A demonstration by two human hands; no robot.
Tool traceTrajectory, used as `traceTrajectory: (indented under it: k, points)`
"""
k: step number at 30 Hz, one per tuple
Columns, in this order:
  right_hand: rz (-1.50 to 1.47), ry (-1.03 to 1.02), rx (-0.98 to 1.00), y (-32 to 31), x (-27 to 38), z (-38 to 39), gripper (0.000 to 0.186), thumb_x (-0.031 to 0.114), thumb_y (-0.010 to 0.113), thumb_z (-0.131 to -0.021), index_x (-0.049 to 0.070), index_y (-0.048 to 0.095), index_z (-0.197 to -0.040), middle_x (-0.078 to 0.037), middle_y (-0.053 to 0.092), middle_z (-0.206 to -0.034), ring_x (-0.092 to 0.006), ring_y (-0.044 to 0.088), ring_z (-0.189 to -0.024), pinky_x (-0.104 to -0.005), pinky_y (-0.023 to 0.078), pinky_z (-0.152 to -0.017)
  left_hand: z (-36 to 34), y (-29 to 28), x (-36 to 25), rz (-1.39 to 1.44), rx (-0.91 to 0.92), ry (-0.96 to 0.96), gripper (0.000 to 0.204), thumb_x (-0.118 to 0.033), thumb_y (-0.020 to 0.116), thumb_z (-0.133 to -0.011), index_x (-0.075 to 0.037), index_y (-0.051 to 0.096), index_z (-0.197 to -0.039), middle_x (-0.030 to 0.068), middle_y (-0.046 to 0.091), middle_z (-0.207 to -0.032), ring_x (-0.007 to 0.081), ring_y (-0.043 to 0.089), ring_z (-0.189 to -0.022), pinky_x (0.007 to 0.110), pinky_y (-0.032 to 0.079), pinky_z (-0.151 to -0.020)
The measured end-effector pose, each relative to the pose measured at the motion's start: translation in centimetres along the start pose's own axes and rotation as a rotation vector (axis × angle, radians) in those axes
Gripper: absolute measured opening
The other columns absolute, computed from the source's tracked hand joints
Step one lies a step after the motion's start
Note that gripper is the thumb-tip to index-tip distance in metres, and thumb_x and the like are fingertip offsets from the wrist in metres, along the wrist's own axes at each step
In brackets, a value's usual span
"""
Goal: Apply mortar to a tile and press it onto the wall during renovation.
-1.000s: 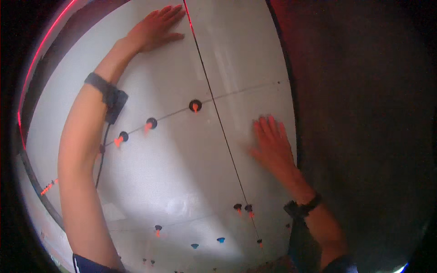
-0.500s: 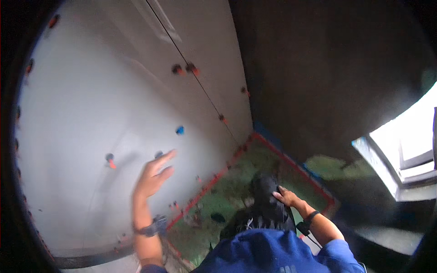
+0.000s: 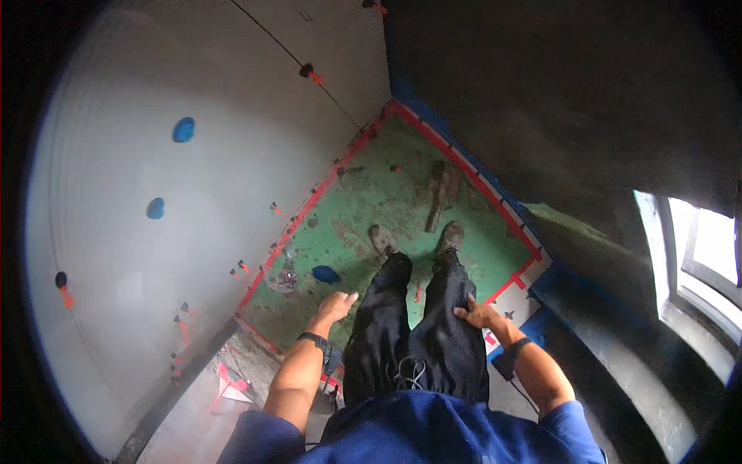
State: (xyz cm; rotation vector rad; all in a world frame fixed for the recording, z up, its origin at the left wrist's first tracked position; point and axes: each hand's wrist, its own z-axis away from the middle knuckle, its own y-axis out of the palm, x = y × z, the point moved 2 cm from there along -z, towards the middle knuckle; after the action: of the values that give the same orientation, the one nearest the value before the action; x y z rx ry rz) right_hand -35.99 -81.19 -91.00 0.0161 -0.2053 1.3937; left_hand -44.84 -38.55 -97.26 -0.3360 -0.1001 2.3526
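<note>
My left hand (image 3: 336, 306) hangs beside my left leg, fingers loosely bent and partly hidden from me, with nothing seen in it. My right hand (image 3: 477, 312) lies against the right leg of my black trousers (image 3: 444, 325), thumb apart from the fingers, and I see nothing held. On the green floor (image 3: 402, 155) past my shoes lies a dirty, flat tool (image 3: 440, 197) with a broad head and a narrower end. A blue oval piece (image 3: 325, 274) lies on the floor near my left hand, next to a clear crumpled plastic item (image 3: 280, 278).
On the left stands a pale wall (image 3: 116, 178) with blue round pieces (image 3: 184, 130) and black knobs with orange tabs (image 3: 308, 71). A dark wall (image 3: 556, 93) rises at the right, with a bright window (image 3: 703, 240). Red tape (image 3: 464, 162) borders the floor.
My left hand has dropped from in front of the pale wall to beside my leg. The view has tilted down, bringing my shoes and more floor into sight. My right hand stays at my leg.
</note>
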Motion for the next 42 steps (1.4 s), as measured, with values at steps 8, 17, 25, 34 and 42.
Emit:
traceTrajectory:
  k: [8,17,25,34,42]
  points:
    - [0.054,0.03,0.244,-0.7,0.9,-5.5,0.116,0.079,0.045,-0.081,-0.008,0.01,-0.149,-0.034,0.038,-0.143,-0.0411,0.04,-0.134,-0.0402,0.034,-0.111,-13.1,-0.3,-4.0,0.537,-0.295,0.212,0.025,-0.029,0.059,-0.091,-0.006,0.058,-0.1,0.0108,0.069,-0.084,0.0292,0.067,-0.081,0.043,0.05,-0.075]
    - [0.041,-0.249,0.117,-4.5,2.1,-8.9,0.101,0.051,0.062,-0.087,-0.002,0.004,-0.151,-0.034,0.036,-0.144,-0.0492,0.045,-0.127,-0.0472,0.038,-0.106,-18.2,8.3,11.8,0.92,-0.5,-0.278,0.029,-0.031,0.057,-0.093,-0.005,0.062,-0.105,0.0084,0.069,-0.084,0.0312,0.064,-0.077,0.045,0.049,-0.074]
    - [0.307,-0.4,-0.079,-6.7,4.8,-11.6,0.092,0.037,0.065,-0.087,0.0,0.011,-0.152,-0.033,0.041,-0.14,-0.0499,0.051,-0.119,-0.0501,0.045,-0.097,-27.5,11.7,26.6,0.684,-0.6,-0.351,0.029,-0.026,0.061,-0.088,-0.006,0.063,-0.109,0.0157,0.069,-0.091,0.034,0.066,-0.086,0.043,0.051,-0.074]
    - [0.431,-0.43,-0.241,3.7,9.9,-24.8,0.061,0.028,0.066,-0.088,0.0,0.042,-0.136,-0.028,0.055,-0.127,-0.0393,0.058,-0.113,-0.0432,0.047,-0.093,-49.7,-3.7,37.8,0.654,-1.226,-0.355,0.03,-0.022,0.07,-0.08,-0.007,0.063,-0.104,0.014,0.066,-0.097,0.0357,0.062,-0.095,0.046,0.049,-0.083]
    - [0.266,-0.417,-0.041,10.7,12.3,-31.9,0.051,0.03,0.068,-0.087,0.0,0.051,-0.125,-0.027,0.059,-0.119,-0.0395,0.059,-0.109,-0.0441,0.048,-0.088,-58.0,-5.2,52.7,0.93,-1.655,-0.202,0.017,-0.013,0.069,-0.08,-0.005,0.06,-0.091,0.0185,0.063,-0.09,0.0367,0.061,-0.087,0.048,0.048,-0.074]
